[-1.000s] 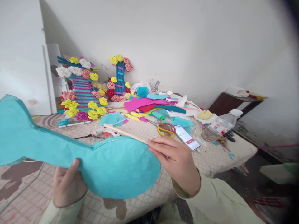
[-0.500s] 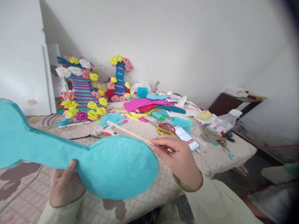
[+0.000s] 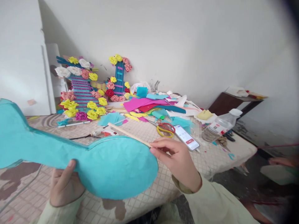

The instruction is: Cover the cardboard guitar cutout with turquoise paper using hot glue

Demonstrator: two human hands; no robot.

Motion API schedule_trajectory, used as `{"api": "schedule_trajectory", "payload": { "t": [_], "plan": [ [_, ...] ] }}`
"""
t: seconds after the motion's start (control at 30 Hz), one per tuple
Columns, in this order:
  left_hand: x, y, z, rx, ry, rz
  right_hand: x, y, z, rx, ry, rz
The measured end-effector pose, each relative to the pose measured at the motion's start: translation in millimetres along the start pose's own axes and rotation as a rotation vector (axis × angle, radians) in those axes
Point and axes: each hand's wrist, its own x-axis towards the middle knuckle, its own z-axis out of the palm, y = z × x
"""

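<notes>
A large turquoise paper-covered shape [image 3: 116, 168], with a rounded end and a narrow neck, is held up over the table. My left hand [image 3: 66, 183] grips its neck from below, thumb on the front face. Between thumb and fingers, my right hand [image 3: 176, 160] pinches one end of a thin wooden stick [image 3: 129, 134]. The stick slants up to the left across the shape's upper rim; whether it touches the rim I cannot tell. Just behind the shape lies a white glue gun [image 3: 102, 132], partly hidden by it.
Scissors [image 3: 165, 129], a phone [image 3: 186, 137] and a water bottle [image 3: 220, 126] lie beyond my right hand. Coloured paper [image 3: 149, 104] is heaped toward the wall. Two flower-trimmed pieces [image 3: 81, 93] stand at the back left. Another person's hand [image 3: 283, 161] shows at far right.
My right hand and the stick have shifted very slightly. The turquoise shape and my left hand stay almost still. At far right, another person's hand has come into view.
</notes>
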Motion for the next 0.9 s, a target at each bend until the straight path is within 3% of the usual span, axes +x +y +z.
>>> {"api": "schedule_trajectory", "payload": {
  "t": [0.2, 0.47, 0.67, 0.9],
  "plan": [
    [-1, 5, -1.5, 0.007, -0.037, 0.037, 8, -7, -19, -0.080, -0.020, -0.053],
    [-5, 18, 6.9, -0.004, -0.086, 0.138, 19, -21, -38, -0.176, -0.217, -0.025],
    [-5, 16, 4.2, 0.000, -0.089, 0.154, 14, -20, -34, -0.174, -0.189, -0.066],
    [-2, 12, 1.6, -0.010, -0.065, 0.166, 5, -18, -27, -0.203, -0.085, -0.241]
  ]
}}
